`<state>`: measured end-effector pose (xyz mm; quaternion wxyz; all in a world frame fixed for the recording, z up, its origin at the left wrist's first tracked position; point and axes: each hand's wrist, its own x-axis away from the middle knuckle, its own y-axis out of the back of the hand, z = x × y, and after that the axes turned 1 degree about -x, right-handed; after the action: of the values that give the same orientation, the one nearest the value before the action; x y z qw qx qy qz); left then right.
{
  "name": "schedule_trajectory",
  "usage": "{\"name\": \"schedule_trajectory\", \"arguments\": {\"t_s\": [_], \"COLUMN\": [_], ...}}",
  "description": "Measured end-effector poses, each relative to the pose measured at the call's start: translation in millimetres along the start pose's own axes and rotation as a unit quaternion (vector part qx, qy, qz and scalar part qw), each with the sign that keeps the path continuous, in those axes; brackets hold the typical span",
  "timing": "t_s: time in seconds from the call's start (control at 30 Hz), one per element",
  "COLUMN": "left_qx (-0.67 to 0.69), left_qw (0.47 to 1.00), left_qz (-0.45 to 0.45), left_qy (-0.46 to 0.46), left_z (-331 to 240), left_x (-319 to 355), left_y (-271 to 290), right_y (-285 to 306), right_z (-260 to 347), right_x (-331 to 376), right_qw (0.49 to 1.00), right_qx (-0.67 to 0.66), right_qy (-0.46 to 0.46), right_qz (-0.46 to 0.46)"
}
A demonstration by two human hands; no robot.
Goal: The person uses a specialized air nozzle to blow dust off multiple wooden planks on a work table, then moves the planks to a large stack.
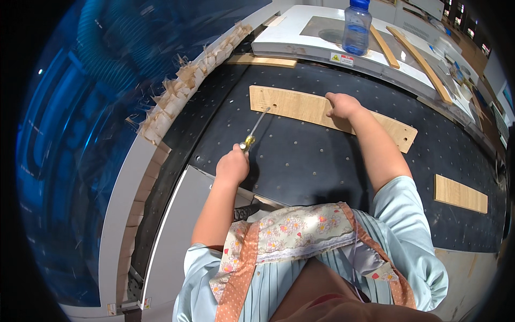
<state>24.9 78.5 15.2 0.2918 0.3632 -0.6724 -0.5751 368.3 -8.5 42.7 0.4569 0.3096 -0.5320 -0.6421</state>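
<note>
My left hand [233, 165] is closed around an air blow gun [249, 140] with a yellowish metal body and a long thin nozzle. Its nozzle tip reaches the near edge of a long light wooden board [300, 106], by a hole near the left end. Small dark holes also show at the board's right end. With its fingers over the far edge, my right hand [345, 105] grips the same board right of its middle. The board is over a black work table [300, 166] dotted with small round studs; whether it touches the surface I cannot tell.
A shorter wooden piece [460, 194] lies at the right. Beyond the table, a white machine top [295, 27] carries a blue water bottle [357, 32] and wooden strips [421, 64]. Another strip [263, 61] lies at the far edge. Blue machinery with a ragged-edged guard [182, 80] borders the left.
</note>
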Motion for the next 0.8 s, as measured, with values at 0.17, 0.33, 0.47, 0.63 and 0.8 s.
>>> {"name": "schedule_trajectory", "arguments": {"t_s": [0.17, 0.33, 0.47, 0.63, 0.8], "left_qx": [0.006, -0.020, 0.002, -0.012, -0.011], "left_qw": [0.999, 0.996, 0.998, 0.998, 0.998], "left_qz": [0.025, 0.085, 0.061, 0.063, 0.054], "left_qy": [-0.037, -0.016, 0.013, 0.003, 0.014], "left_z": [4.2, 0.6, -9.4, -2.7, 11.7], "left_x": [-22.6, -28.9, -32.2, -37.6, -41.3], "left_y": [-12.9, -10.0, -5.3, -7.2, -14.7], "right_y": [-4.2, -16.7, -20.5, -19.1, -18.7], "right_z": [17.9, 19.8, 18.0, 14.6, 15.8], "right_x": [1.9, 5.6, 6.5, 6.0, 6.7], "right_qw": [0.994, 0.990, 0.991, 0.992, 0.992], "right_qx": [0.082, 0.058, 0.034, 0.027, 0.016], "right_qy": [-0.076, -0.121, -0.112, -0.106, -0.107], "right_qz": [0.003, -0.046, -0.067, -0.064, -0.071]}}
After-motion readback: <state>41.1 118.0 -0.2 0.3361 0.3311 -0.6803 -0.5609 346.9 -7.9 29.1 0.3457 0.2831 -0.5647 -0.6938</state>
